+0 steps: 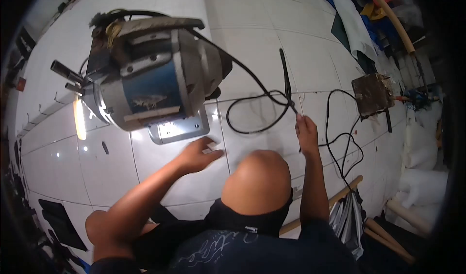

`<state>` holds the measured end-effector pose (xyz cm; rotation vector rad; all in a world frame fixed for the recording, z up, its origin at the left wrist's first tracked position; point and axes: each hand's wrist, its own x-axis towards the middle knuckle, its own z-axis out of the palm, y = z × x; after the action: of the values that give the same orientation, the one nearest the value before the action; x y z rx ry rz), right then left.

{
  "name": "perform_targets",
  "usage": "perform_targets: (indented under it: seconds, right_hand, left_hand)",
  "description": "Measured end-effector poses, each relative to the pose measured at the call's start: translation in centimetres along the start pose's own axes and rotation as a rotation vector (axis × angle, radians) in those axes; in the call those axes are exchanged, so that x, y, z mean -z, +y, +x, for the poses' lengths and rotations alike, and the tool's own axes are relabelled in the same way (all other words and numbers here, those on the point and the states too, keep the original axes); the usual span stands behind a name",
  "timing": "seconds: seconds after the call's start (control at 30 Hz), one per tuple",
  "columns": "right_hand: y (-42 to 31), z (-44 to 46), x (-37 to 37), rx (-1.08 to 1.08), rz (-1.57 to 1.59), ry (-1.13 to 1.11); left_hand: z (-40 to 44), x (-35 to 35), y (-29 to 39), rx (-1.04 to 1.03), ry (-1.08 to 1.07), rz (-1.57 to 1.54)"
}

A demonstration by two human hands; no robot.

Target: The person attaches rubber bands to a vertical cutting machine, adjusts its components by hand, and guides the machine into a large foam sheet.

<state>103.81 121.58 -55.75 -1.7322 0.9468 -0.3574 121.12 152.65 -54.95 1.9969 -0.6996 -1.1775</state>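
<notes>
A blue and grey electric motor unit [150,92], with a top handle and a bright metal base plate [182,130], looms large at the upper left. It looks like a cloth cutting machine. Just below its base plate is my left hand [199,155], empty, with thumb and fingers apart and slightly blurred. My right hand [307,132] is closed on a black cable [257,130], pinching it where it loops over the tiled floor. The cable runs up to the machine's handle. A dark, stiff-looking length [284,72] points away above my right hand; I cannot tell whether it is cable.
A worn brown box [371,95] with a black wire [360,147] trailing from it sits at the right. Cardboard tubes [400,213], white rolls [424,186] and silver sheeting [347,220] lie at the lower right. A small dark piece [105,147] lies at the left.
</notes>
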Motion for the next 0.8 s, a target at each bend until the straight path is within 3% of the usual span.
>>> perform_targets:
  seconds: [0.07, 0.1, 0.13, 0.2, 0.23, 0.27, 0.3, 0.33, 0.37, 0.4, 0.47, 0.57, 0.6, 0.63, 0.67, 0.7, 0.8]
  right_hand:
    - [-1.5, -1.6, 0.9, -0.015, 0.002, -0.044]
    - [-2.0, -2.6, 1.2, -0.046, -0.010, -0.092]
    - [-2.1, -3.5, 1.7, -0.027, -0.006, -0.122]
    - [0.0, -3.2, 3.1, 0.019, -0.035, -0.097]
    - [4.3, -1.8, 6.7, -0.005, -0.158, -0.049]
    - [15.1, 1.1, 15.9, 0.206, 0.194, -0.059]
    - [15.0, 2.7, 21.7, 0.101, 0.190, 0.162]
    - [11.9, 3.1, 25.2, 0.097, -0.167, 0.396]
    - [11.4, 3.8, 28.9, 0.109, -0.397, 0.531]
    - [12.1, 4.1, 33.5, 0.103, -0.554, 0.594]
    - [13.9, 3.9, 41.2, 0.012, -0.826, 0.657]
    - [17.0, 1.5, 49.4, -0.254, -1.122, 0.650]
    - [17.6, 0.7, 50.9, -0.337, -1.197, 0.641]
    - [18.1, -0.2, 52.1, -0.421, -1.267, 0.624]
    - [18.2, -1.0, 53.0, -0.492, -1.322, 0.618]
    - [18.2, -1.9, 53.4, -0.544, -1.364, 0.613]
    - [17.9, -3.4, 53.5, -0.646, -1.459, 0.585]
  left_hand:
    - [5.3, -3.2, 5.1, -0.126, -0.135, -0.299]
    - [7.7, -5.4, 7.2, -0.199, -0.108, -0.434]
    - [9.4, -7.8, 9.4, -0.250, 0.071, -0.555]
    - [12.4, -9.4, 12.7, -0.439, 0.083, -0.805]
    - [12.9, -10.2, 13.1, -0.459, 0.105, -0.916]
    - [12.8, -10.7, 13.0, -0.480, 0.133, -1.029]
    - [11.7, -10.5, 12.8, -0.402, 0.122, -1.060]
    - [10.6, -10.3, 12.5, -0.330, 0.111, -1.094]
    - [10.4, -10.1, 11.2, -0.306, 0.069, -1.116]
    - [9.9, -9.2, 9.9, -0.302, 0.104, -1.111]
    - [9.2, -7.6, 7.5, -0.266, -0.019, -1.083]
    - [10.7, -6.6, 4.3, -0.278, 0.157, -1.117]
    - [11.4, -6.6, 3.7, -0.292, 0.263, -1.168]
    - [12.3, -6.7, 3.5, -0.311, 0.211, -1.059]
    - [14.4, -8.3, 2.9, -0.501, 0.278, -0.806]
    - [13.8, -8.3, 5.0, -0.352, 0.250, -0.773]
    - [15.7, -8.2, 7.6, -0.182, 0.382, -0.528]
